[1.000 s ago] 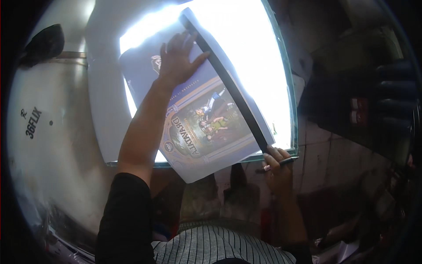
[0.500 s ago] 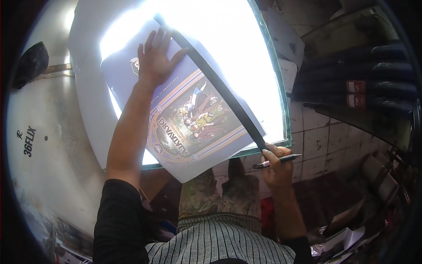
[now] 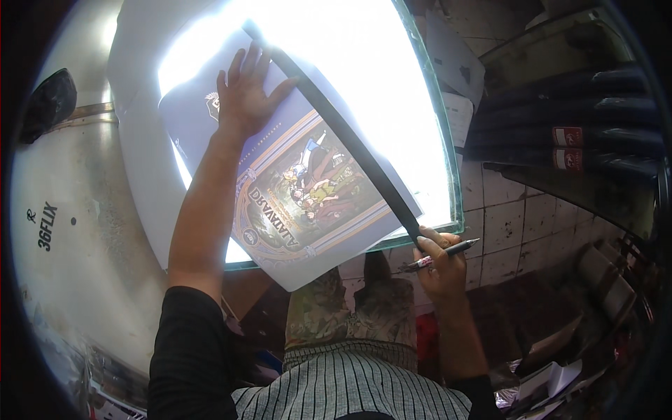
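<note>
A printed sheet [image 3: 305, 187] with a purple ground and an illustrated panel lies askew on a brightly lit glass-topped table [image 3: 402, 91]. Its lower corner hangs past the near edge of the glass. Across the sheet's right part runs a long black ruler [image 3: 343, 138], slanting from far left to near right. My left hand [image 3: 248, 94] lies flat on the sheet with fingers spread, fingertips and thumb at the ruler's edge. At the near end of the ruler, my right hand [image 3: 442, 266] is closed, pinching that end. The same hand holds a pen [image 3: 458, 247], tip pointing right.
To the left stands a pale, worn surface [image 3: 91, 231] with a dark bundle [image 3: 49, 105] on it. Dark wrapped rolls [image 3: 560, 133] lie on the right. Below is a tiled floor [image 3: 504, 227], with boxes and papers [image 3: 549, 385] at lower right.
The ruler has shifted very slightly toward the upper left. My right hand and the pen have moved up a little; my left hand stays almost in place on the sheet.
</note>
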`<state>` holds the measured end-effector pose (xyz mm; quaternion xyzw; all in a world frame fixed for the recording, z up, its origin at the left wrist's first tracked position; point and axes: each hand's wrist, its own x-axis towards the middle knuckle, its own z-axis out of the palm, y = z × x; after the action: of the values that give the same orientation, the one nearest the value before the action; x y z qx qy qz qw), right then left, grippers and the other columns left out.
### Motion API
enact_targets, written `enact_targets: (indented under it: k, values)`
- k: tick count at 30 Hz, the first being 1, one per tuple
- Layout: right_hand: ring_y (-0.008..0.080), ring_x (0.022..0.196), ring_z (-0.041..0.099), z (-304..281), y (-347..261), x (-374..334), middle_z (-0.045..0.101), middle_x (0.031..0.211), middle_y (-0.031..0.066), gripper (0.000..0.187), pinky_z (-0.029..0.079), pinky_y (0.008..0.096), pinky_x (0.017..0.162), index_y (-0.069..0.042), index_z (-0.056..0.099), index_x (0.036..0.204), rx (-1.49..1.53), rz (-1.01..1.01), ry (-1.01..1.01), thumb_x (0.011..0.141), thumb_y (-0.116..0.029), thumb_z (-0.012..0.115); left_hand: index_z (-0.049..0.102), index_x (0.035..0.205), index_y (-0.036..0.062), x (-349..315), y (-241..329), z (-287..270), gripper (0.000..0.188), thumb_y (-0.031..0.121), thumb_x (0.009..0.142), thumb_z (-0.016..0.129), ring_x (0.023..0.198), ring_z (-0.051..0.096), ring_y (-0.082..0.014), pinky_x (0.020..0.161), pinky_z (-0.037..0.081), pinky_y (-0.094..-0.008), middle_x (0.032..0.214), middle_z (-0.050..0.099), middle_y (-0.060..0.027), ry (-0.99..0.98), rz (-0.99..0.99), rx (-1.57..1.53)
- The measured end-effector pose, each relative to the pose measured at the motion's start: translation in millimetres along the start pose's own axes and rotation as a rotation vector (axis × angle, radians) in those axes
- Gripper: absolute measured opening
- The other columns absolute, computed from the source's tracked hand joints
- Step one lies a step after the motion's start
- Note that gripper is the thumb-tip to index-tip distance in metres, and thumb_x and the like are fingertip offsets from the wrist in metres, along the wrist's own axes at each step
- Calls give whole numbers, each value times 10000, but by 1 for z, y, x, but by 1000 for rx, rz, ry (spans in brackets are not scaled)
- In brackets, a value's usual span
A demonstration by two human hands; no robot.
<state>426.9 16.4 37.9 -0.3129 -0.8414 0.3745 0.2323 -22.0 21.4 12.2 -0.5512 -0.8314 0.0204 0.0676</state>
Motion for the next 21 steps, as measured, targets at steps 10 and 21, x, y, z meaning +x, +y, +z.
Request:
enact_targets:
  k: [10,21]
  values:
    - [295,914,625,2,-2,-6,701,1210,134,353,493,421,800,-79,624,1133,-70,-19,27,812,5,747,313,1564,162,-2,10,-13,961,808,866,454,1517,198,-341,1188,135,-623,1635,274,-109,-98,-25,-164]
    - [279,906,616,11,-1,-7,708,1223,120,361,472,409,806,-103,629,1136,-104,-31,50,814,-16,766,344,1562,183,6,8,-21,952,823,862,423,1497,222,-345,1150,206,-573,1639,267,-121,-93,-82,-171]
